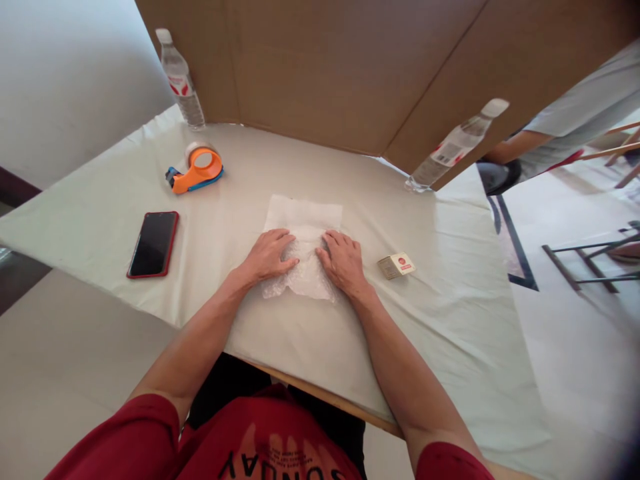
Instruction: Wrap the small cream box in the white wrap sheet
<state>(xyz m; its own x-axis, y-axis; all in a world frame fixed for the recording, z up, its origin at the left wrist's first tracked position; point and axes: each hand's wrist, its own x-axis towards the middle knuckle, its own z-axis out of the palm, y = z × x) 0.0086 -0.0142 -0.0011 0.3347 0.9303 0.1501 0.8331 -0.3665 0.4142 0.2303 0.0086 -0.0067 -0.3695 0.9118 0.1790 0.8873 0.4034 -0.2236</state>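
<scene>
A sheet of clear bubble wrap (pixel 307 275) lies on the cloth-covered table, over or joined to a flat white piece (pixel 303 212) at its far side. My left hand (pixel 273 255) rests on the sheet's left side, fingers stretched out and thumb pointing inward. On the right side, my right hand (pixel 343 259) lies flat with its fingers apart. Neither hand grips anything. To the right of my right hand sits a small printed box (pixel 397 265), apart from the wrap. Whether anything lies under the wrap, I cannot tell.
An orange tape dispenser (pixel 200 172) and a red-cased phone (pixel 153 245) lie to the left. Two water bottles, one at the left (pixel 183 83) and one at the right (pixel 455 148), stand against a tall cardboard panel (pixel 320 73). Another person's arm (pixel 520 145) shows beyond it.
</scene>
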